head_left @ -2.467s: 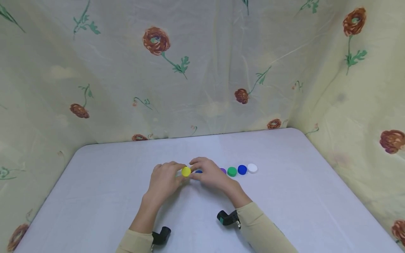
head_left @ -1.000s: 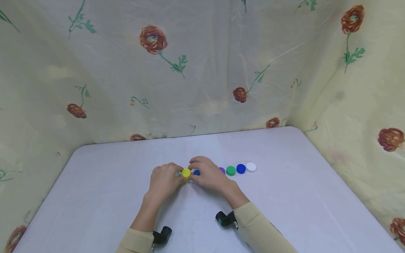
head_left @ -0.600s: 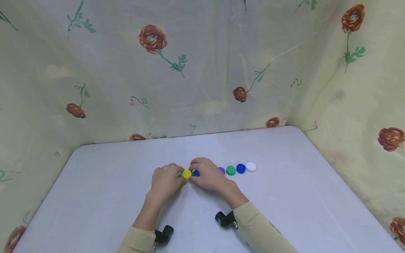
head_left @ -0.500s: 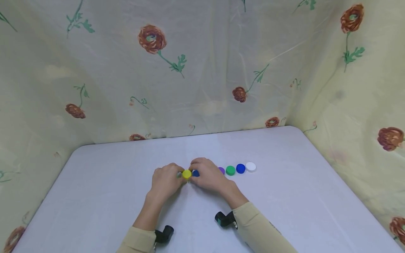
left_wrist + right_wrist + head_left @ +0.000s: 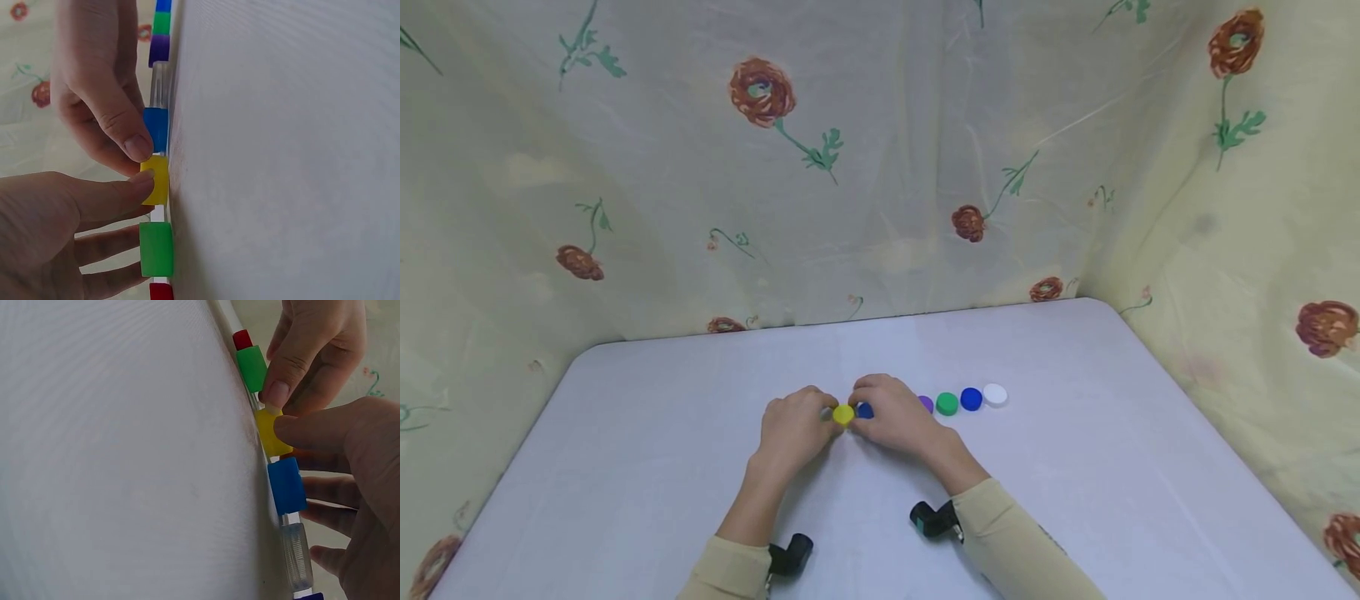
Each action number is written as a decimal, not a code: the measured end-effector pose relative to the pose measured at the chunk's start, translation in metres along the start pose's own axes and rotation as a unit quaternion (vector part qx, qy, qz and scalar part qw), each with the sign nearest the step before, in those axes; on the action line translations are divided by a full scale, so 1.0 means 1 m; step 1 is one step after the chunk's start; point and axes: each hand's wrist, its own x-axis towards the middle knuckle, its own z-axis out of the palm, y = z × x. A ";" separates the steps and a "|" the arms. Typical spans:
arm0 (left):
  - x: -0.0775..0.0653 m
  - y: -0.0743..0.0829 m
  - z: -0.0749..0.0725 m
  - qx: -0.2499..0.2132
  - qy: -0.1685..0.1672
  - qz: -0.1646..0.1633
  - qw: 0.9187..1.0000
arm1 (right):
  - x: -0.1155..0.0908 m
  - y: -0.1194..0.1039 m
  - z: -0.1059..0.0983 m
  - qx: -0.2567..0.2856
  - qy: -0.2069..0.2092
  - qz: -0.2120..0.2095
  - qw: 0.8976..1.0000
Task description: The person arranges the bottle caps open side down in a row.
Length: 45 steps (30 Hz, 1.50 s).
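Near the middle of the table, my left hand (image 5: 793, 429) and right hand (image 5: 898, 417) meet at a yellow bottle cap (image 5: 843, 415). From the left, my thumb and fingers pinch it, as the left wrist view shows. On its other side, my right thumb and fingers grip the same yellow cap in the right wrist view. A blue cap (image 5: 287, 486) stands just right of it, followed by a clear ridged cap (image 5: 296, 556). To its left are a green cap (image 5: 155, 249) and a red cap (image 5: 161, 291), mostly hidden by my left hand in the head view.
The row runs on rightward with a purple cap (image 5: 927, 404), a green cap (image 5: 947, 404), a dark blue cap (image 5: 972, 399) and a white cap (image 5: 996, 396). All stand on a white-covered table (image 5: 647, 450). Flowered curtains (image 5: 880, 167) enclose its back and sides.
The yellow cap has shifted slightly toward me and a little right, with both hands staying on it. My left hand has edged rightward. The other visible caps keep their places.
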 end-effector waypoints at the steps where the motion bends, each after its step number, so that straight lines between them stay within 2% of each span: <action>1: 0.000 0.000 0.000 -0.001 -0.001 0.000 1.000 | 0.000 -0.001 -0.001 0.003 -0.002 0.002 1.000; 13: -0.002 -0.003 -0.005 -0.001 -0.013 0.000 1.000 | 0.002 -0.008 -0.004 0.020 -0.010 0.017 1.000; 26: -0.008 -0.012 -0.014 -0.002 -0.018 -0.010 1.000 | 0.005 -0.016 -0.001 0.040 -0.013 -0.005 0.999; 38: -0.009 -0.022 -0.020 0.006 -0.021 -0.022 1.000 | 0.013 -0.024 0.006 0.029 -0.019 -0.011 0.999; 45: -0.011 -0.027 -0.020 0.000 -0.028 -0.018 0.999 | 0.012 -0.026 0.011 0.024 -0.024 -0.003 0.999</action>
